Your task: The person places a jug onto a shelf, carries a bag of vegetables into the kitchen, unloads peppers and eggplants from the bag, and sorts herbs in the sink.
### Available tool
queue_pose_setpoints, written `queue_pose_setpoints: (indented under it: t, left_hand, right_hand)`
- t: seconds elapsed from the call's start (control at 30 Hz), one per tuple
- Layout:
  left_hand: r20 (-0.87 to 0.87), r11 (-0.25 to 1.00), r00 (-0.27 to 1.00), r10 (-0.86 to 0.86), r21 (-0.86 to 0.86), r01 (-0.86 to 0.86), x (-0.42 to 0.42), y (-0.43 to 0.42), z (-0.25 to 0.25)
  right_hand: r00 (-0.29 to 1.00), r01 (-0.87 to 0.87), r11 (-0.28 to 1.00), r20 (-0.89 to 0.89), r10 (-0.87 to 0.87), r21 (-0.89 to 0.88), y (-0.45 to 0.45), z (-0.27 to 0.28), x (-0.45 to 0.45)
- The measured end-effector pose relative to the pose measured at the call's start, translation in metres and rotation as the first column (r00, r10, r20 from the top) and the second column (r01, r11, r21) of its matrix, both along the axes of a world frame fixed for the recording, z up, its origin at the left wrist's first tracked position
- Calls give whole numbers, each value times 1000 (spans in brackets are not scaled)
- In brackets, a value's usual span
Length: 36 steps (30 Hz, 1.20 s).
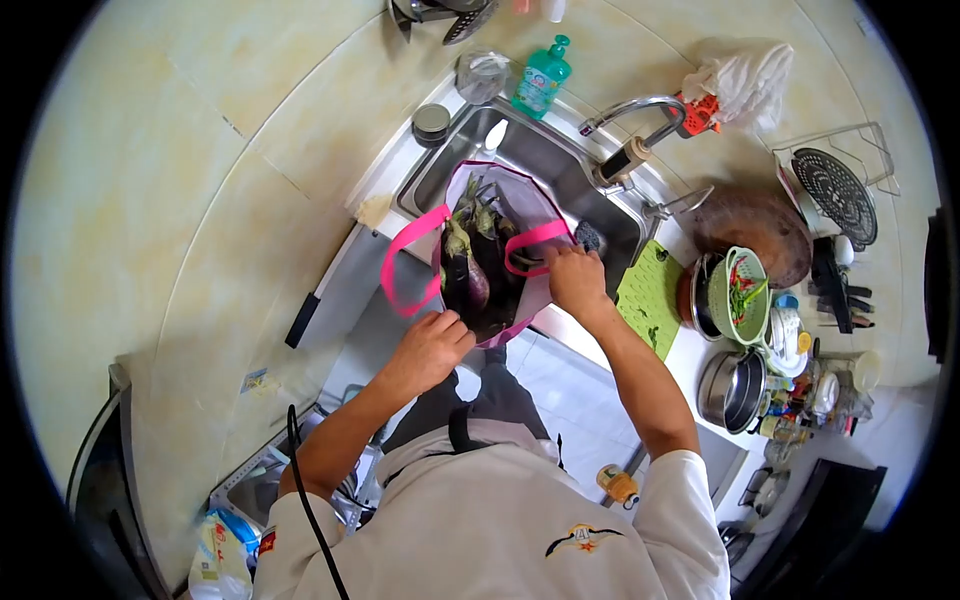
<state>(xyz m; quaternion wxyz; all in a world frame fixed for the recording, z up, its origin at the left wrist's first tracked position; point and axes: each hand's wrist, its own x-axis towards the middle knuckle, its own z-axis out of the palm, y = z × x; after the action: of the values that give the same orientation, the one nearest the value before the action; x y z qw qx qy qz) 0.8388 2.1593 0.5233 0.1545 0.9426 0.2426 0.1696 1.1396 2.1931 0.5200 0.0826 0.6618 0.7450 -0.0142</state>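
Note:
A shopping bag with bright pink handles gapes at the front edge of the sink, and several eggplants with green stems lie inside it. My left hand has its fingers closed on the bag's near left rim. On the right side, my right hand grips the rim close to where one pink handle joins. The other handle loops out to the left. Part of the eggplants is in shadow, so the bottom of the bag cannot be made out.
Behind the bag is a steel sink with a curved faucet. A green soap bottle stands at its back. Right of it are a green cutting board, a colander with peppers, and a steel pot.

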Motion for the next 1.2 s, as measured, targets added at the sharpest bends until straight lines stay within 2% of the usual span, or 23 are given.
queue_pose_setpoints:
  t: [0.07, 0.17, 0.2, 0.27, 0.3, 0.33, 0.37, 0.4, 0.43, 0.5, 0.53, 0.57, 0.6, 0.67, 0.77, 0.83, 0.87, 0.9, 0.93, 1.0, 1.07, 1.17, 1.2]
  left_hand:
    - [-9, 1000, 1000, 7, -11, -7, -4, -2, -3]
    - [-6, 1000, 1000, 26, -6, -26, -9, -7, -6]
    - [31, 999, 999, 35, 13, -35, -11, -7, -6]
    - [157, 988, 981, 111, 89, -126, -18, -9, -2]
    - [249, 969, 955, 163, 140, -202, -24, -9, 1]
    - [342, 943, 918, 202, 185, -277, -31, -8, 3]
    - [373, 836, 867, 330, 311, -451, -40, -2, 0]
    - [372, 753, 783, 498, 263, -603, -38, 9, 8]
    - [363, 640, 669, 648, 216, -737, -33, 24, 23]
    - [261, 539, 480, 838, -252, -804, -29, 46, 24]
    - [157, 447, 460, 874, -633, -632, -29, 54, 9]
    - [53, 247, 468, 882, -899, -363, -31, 60, -4]
    - [57, 157, 440, 896, -969, -193, -33, 64, -11]
    - [72, 6, 377, 924, -984, 175, -38, 72, -16]
    - [225, 126, 210, 951, -908, 400, -40, 68, 45]
    - [311, 166, 265, 913, -875, 455, -28, 58, 91]
    - [344, 230, 314, 885, -909, 348, -17, 48, 95]
    - [330, 204, 267, 905, -890, 407, 5, 33, 108]
    - [380, 223, 298, 876, -865, 449, 17, 14, 122]
    - [339, 235, 194, 921, -878, 417, 47, -25, 139]
    - [451, 391, 124, 884, -858, 334, 67, -63, 136]
    - [402, 449, 210, 891, -847, -283, 83, -132, 151]
    - [396, 428, 161, 904, -840, -334, 96, -151, 147]
  right_hand:
    - [992, 119, 971, 74, -105, -208, 6, 5, 2]
    - [968, 218, 972, -106, -226, -82, -3, 2, 9]
    - [878, 287, 956, -381, -288, -62, -5, 2, 13]
    - [491, 410, 908, -817, -302, -89, -8, 6, 26]
    - [178, 457, 866, -934, -311, -202, -9, 12, 28]
    - [-156, 465, 822, -945, -289, -328, -12, 23, 27]
    - [-185, 470, 829, -953, -242, -302, -16, 37, 25]
    - [-238, 473, 807, -933, -269, -353, -22, 43, 27]
    - [-246, 455, 814, -929, -275, -361, -28, 51, 26]
    - [-264, 407, 834, -922, -284, -373, -38, 66, 26]
    - [-274, 373, 849, -918, -285, -375, -42, 72, 25]
    - [-284, 334, 864, -914, -289, -377, -45, 77, 25]
    - [-258, 309, 878, -921, -292, -365, -47, 81, 26]
    - [-210, 252, 910, -936, -282, -330, -46, 86, 29]
    - [-242, 212, 931, -939, -243, -296, -43, 90, 30]
    - [-275, 129, 957, -937, -216, -259, -42, 101, 21]
    - [-260, 59, 974, -945, -196, -218, -44, 108, 16]
    - [-222, 4, 979, -955, -196, -202, -47, 117, 7]
    - [-187, -59, 981, -963, -195, -187, -50, 125, -2]
    - [-94, -175, 973, -981, -171, -153, -61, 140, -22]
    - [-61, -411, 908, -991, -118, -83, -78, 148, -34]
    - [56, -618, 779, -994, -91, -106, -110, 144, -44]
    - [38, -640, 741, -972, -234, -203, -123, 142, -45]
